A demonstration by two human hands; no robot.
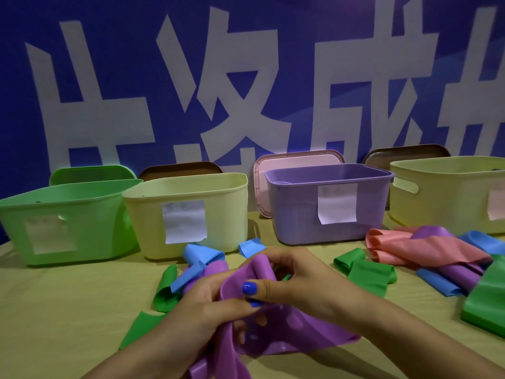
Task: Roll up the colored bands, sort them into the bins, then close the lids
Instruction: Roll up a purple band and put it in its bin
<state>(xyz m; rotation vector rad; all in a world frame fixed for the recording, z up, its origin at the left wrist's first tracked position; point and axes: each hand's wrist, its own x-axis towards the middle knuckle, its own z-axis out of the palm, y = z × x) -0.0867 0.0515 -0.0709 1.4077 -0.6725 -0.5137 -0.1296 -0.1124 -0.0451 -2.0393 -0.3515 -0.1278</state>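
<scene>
Your hands, left hand (pixel 207 305) and right hand (pixel 289 280), both grip the purple band (pixel 259 272) mid-roll; loose bands (pixel 426 253) remain on the bench, lids (pixel 297 160) all off.

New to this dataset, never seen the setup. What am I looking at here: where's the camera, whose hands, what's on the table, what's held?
There is no robot: a person works with bare hands, filmed by one wide-angle camera on their head, looking forward and down.

The left hand and right hand both grip a purple band, apparently rolling it.

On the table stand four open bins in a row: a green bin, a yellow bin, a purple bin and another yellow bin at the right edge. Their lids lean behind them against the blue wall. Each bin carries a paper label, unreadable here.

Loose blue, green, pink and purple bands lie scattered in front.
</scene>
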